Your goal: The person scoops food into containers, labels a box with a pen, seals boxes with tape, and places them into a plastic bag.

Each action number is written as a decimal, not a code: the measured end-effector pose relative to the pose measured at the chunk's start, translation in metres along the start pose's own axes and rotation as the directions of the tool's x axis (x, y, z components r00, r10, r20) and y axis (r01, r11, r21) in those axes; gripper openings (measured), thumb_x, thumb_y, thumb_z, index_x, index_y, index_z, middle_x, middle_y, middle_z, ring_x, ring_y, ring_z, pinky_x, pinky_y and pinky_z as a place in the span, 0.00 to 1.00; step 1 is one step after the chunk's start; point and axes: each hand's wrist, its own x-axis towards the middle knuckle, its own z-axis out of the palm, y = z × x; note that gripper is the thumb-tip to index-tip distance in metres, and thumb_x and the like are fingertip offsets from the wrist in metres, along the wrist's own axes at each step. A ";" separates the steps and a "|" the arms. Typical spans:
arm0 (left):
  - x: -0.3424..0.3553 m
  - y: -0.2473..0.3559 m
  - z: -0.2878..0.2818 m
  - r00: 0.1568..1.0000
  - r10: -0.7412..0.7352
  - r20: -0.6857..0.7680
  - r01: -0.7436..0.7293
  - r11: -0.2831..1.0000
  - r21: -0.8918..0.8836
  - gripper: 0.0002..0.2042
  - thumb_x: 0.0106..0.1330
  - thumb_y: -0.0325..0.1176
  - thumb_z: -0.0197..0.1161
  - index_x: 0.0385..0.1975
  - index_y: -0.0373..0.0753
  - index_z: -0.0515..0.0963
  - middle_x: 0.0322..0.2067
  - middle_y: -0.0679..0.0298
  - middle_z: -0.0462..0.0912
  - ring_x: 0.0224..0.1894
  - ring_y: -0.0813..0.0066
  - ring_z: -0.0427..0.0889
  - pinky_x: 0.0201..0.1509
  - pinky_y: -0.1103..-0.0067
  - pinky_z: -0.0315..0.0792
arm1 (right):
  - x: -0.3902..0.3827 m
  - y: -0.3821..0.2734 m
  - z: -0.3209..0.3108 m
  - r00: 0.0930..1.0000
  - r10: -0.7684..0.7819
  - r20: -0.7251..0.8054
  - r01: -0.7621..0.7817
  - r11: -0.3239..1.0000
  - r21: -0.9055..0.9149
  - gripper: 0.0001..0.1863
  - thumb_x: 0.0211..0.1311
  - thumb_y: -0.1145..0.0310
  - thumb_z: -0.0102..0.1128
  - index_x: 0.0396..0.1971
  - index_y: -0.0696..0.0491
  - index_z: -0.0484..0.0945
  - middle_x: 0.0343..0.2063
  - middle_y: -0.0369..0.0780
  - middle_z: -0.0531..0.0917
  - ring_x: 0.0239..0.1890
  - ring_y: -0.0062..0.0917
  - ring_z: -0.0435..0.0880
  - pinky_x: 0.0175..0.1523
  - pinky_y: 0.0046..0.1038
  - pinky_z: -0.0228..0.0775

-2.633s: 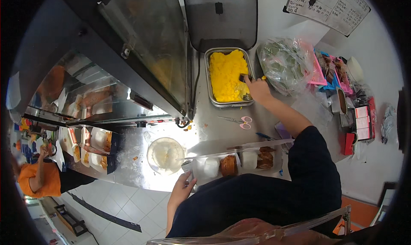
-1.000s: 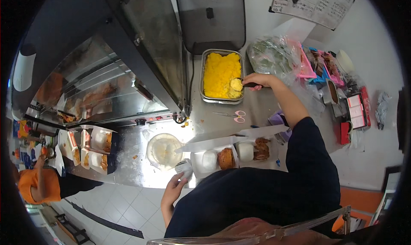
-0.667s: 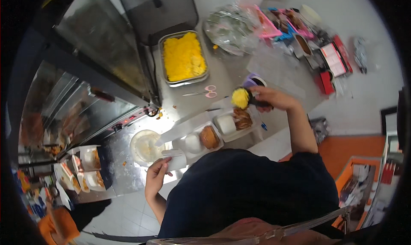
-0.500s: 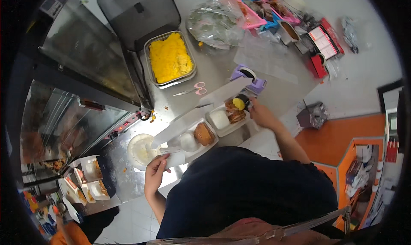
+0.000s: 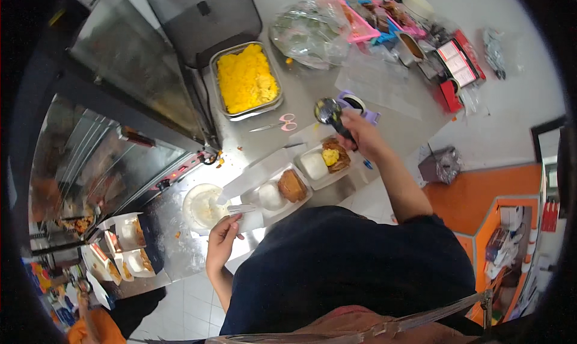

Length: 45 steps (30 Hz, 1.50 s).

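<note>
Right fingers (image 5: 351,123) wrapped on black-handled round scoop (image 5: 333,118), held above grey metal surface (image 5: 306,93). Left fingers (image 5: 230,224) pinching white paper-like piece (image 5: 245,212). Yellow dollop (image 5: 330,157) sits on brown meat in right-hand white rectangular box (image 5: 329,180). Reads as topping step; left-hand white box (image 5: 308,195) shows none. Next probably needs a scoopful from yellow-filled metal tray (image 5: 252,112).
</note>
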 end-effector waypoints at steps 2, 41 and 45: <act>-0.004 0.000 -0.002 0.999 0.004 -0.045 -0.004 1.000 -0.016 0.13 0.67 0.30 0.52 0.47 0.30 0.75 0.36 0.62 0.75 0.28 0.80 0.74 0.36 0.84 0.69 | 0.057 -0.030 0.019 0.993 0.029 0.112 -0.019 0.996 -0.089 0.19 0.63 0.66 0.45 0.54 0.49 0.63 0.19 0.35 0.73 0.16 0.14 0.67 0.19 0.17 0.56; 0.000 -0.020 0.006 0.967 -0.152 -0.203 0.120 0.979 -0.162 0.15 0.67 0.33 0.53 0.48 0.30 0.73 0.37 0.61 0.73 0.29 0.78 0.77 0.38 0.84 0.67 | 0.249 -0.004 0.092 0.809 0.196 0.555 0.566 -0.518 -0.642 0.28 0.59 0.57 0.52 0.57 0.54 0.60 0.28 0.46 0.81 0.32 0.39 0.82 0.36 0.39 0.73; -0.003 -0.023 0.007 0.965 -0.144 -0.221 0.110 0.981 -0.160 0.15 0.67 0.33 0.53 0.48 0.29 0.73 0.37 0.61 0.73 0.28 0.78 0.77 0.38 0.84 0.67 | 0.244 -0.014 0.103 0.777 0.268 0.569 0.609 -0.544 -0.577 0.33 0.54 0.50 0.57 0.55 0.55 0.62 0.28 0.44 0.81 0.33 0.39 0.82 0.36 0.38 0.73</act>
